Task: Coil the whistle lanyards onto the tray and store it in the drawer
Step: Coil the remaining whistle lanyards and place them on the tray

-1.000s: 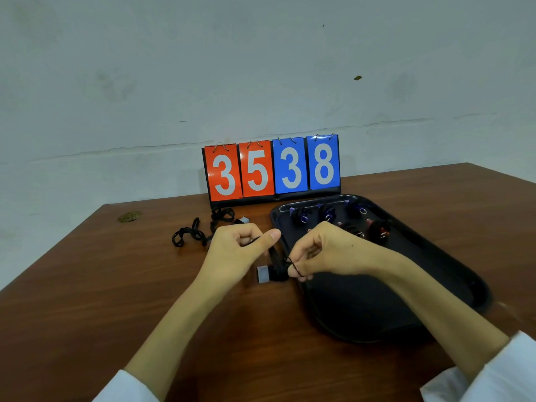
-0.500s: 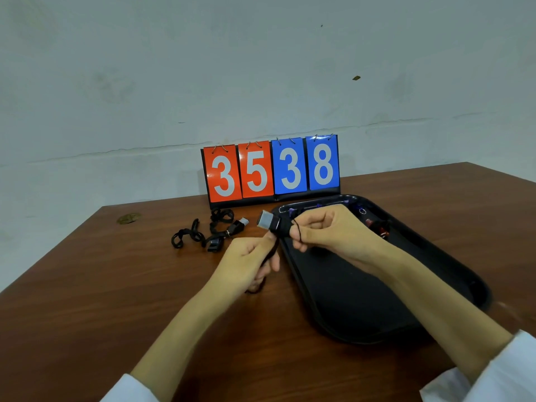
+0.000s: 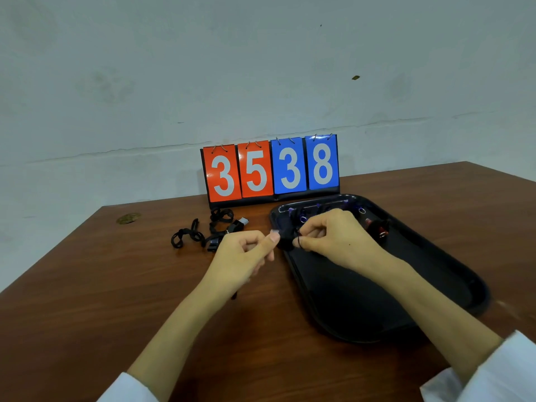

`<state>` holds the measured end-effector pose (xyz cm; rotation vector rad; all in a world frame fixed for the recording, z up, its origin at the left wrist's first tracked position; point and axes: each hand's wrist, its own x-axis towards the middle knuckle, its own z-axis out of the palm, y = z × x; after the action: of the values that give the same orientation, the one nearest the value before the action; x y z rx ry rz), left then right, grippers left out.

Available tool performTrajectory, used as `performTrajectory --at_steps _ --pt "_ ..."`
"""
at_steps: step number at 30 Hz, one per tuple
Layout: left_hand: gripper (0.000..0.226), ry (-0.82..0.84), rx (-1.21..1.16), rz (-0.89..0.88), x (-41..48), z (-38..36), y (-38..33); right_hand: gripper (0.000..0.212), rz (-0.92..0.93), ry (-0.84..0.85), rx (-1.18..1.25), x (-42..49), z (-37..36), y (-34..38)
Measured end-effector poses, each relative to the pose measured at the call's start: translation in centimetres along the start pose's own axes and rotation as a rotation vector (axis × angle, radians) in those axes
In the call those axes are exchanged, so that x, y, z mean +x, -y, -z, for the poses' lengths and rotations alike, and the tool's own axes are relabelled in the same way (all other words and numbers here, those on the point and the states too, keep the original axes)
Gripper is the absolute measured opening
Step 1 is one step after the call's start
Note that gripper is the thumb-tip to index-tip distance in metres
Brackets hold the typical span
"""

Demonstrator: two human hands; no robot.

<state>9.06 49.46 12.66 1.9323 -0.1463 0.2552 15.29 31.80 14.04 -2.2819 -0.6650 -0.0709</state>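
My right hand (image 3: pixel 333 239) pinches a black whistle (image 3: pixel 285 240) with its black lanyard wound around it, just over the left rim of the black tray (image 3: pixel 377 300). My left hand (image 3: pixel 245 256) is curled beside it, thumb touching the whistle's end, and a bit of black cord hangs below the palm. Several coiled whistles, purple and red (image 3: pixel 377 227), lie at the tray's far end. Two more black whistles with loose lanyards (image 3: pixel 208 230) lie on the table to the left.
A flip scoreboard (image 3: pixel 271 169) reading 35 38 stands behind the tray near the wall. A small brownish scrap (image 3: pixel 127 218) sits at the table's far left corner. The brown wooden table (image 3: pixel 87 300) spreads left and toward me.
My right hand has lowered slightly with the whistle toward the tray's left rim. My left hand rose and closed in until its thumb met the whistle, taking up the hanging cord.
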Motion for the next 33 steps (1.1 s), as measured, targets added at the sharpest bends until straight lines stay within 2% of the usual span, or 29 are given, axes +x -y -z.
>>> performTrajectory --at_steps 2,7,10,13,16,21,27,29,33 --pt "0.033 -0.018 -0.002 -0.019 -0.1 0.3 -0.2 0.002 0.03 0.15 -0.013 -0.2 -0.2 0.1" --pt "0.03 -0.055 0.036 -0.061 -0.2 0.7 -0.5 0.005 0.087 0.48 0.194 -0.7 -0.1 0.5" --pt "0.036 -0.049 0.013 -0.054 -0.1 0.7 -0.1 0.007 0.109 0.591 0.259 -0.9 0.0 0.9" --pt "0.04 -0.044 0.013 -0.055 0.0 0.6 0.1 0.012 0.142 0.627 0.355 -1.2 0.2 1.2" --pt "0.043 -0.049 0.017 -0.057 0.2 0.5 0.3 0.017 0.151 0.595 0.473 -1.2 0.7 1.4" --pt "0.056 -0.03 -0.098 0.104 0.4 0.1 0.5 0.012 0.116 0.458 0.694 -1.0 0.9 1.2" --pt "0.053 -0.006 -0.067 0.072 0.1 0.2 0.6 0.009 -0.007 0.15 0.821 -0.6 0.7 0.9" --pt "0.048 0.01 0.043 0.038 0.2 0.0 0.9 0.008 -0.06 0.051 0.827 -0.4 0.5 0.7" --pt "0.037 0.035 0.441 -0.101 -0.3 -0.6 1.8 0.005 -0.106 -0.081 0.666 -0.2 -0.5 0.4"
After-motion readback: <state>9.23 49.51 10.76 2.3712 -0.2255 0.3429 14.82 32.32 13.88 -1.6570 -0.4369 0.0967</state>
